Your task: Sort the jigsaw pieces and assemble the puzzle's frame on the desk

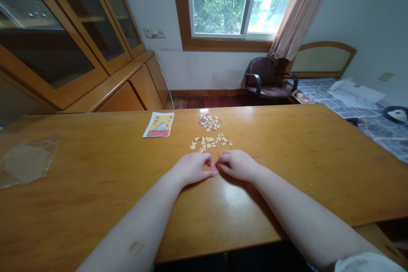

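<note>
Pink jigsaw puzzle pieces lie between my two hands near the middle of the table. My left hand curls around them from the left, its thumb and fingers closed at their edge. From the right, the bent fingers of my right hand pinch at the same pieces. Another pink piece sits just beyond my right fingertips. Past my hands spreads a loose group of yellow puzzle pieces. Farther back is a heap of mixed pieces, pink, white and yellow.
A picture card with a white animal on yellow and pink lies to the left on the wooden table. At far left is a clear plastic bag. Beyond the table stand a chair, a bed and a glass-door cabinet.
</note>
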Demonstrator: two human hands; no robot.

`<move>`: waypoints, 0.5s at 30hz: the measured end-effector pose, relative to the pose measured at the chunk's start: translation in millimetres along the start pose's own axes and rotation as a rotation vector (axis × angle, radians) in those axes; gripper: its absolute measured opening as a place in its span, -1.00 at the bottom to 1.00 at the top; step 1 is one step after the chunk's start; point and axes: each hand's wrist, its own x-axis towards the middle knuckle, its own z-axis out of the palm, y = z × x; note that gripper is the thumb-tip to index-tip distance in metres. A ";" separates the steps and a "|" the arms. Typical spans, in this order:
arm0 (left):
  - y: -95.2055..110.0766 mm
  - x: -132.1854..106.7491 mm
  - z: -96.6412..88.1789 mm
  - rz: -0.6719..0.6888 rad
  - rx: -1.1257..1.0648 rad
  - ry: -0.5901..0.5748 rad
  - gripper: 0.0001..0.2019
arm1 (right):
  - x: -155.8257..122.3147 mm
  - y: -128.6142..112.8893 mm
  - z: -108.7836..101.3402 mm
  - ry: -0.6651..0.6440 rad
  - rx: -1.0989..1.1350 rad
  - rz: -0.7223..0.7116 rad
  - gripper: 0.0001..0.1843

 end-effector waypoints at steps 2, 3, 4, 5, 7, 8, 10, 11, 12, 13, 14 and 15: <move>0.6 0.0 -0.6 0.000 0.009 -0.006 -0.68 | -0.3 -0.7 -0.9 -0.001 0.011 -0.013 -0.76; 0.9 0.1 -0.8 -0.002 0.014 -0.008 -0.67 | -0.5 -1.1 -1.5 -0.001 0.018 -0.018 -0.76; 1.1 0.3 -0.9 -0.005 0.019 -0.009 -0.66 | -0.6 -1.5 -2.1 -0.003 0.024 -0.021 -0.76; 1.3 0.4 -0.9 -0.009 0.022 -0.008 -0.65 | -0.7 -1.9 -2.6 -0.004 0.029 -0.021 -0.77; 1.5 0.6 -0.8 -0.013 0.024 -0.007 -0.64 | -0.8 -2.4 -3.5 -0.009 0.034 -0.019 -0.77; 1.7 0.6 -0.7 -0.012 0.022 -0.004 -0.65 | -0.8 -2.6 -3.9 -0.010 0.036 -0.017 -0.77; 2.0 0.4 -0.6 -0.006 0.016 0.004 -0.66 | -0.8 -2.8 -4.2 -0.011 0.037 -0.011 -0.77; 2.2 0.2 -0.6 -0.002 0.012 0.007 -0.67 | -0.8 -2.9 -4.2 -0.012 0.037 -0.009 -0.77; 2.3 0.0 -0.5 0.000 0.010 0.008 -0.68 | -0.8 -3.0 -4.1 -0.012 0.036 -0.007 -0.77; 2.4 -0.1 -0.5 0.002 0.008 0.008 -0.69 | -0.7 -3.0 -3.9 -0.012 0.035 -0.006 -0.77; 2.5 -0.2 -0.4 0.005 0.007 0.005 -0.70 | -0.7 -3.1 -3.5 -0.012 0.034 -0.007 -0.76; 2.5 -0.3 -0.3 0.008 0.006 0.002 -0.71 | -0.6 -3.0 -3.1 -0.011 0.034 -0.008 -0.76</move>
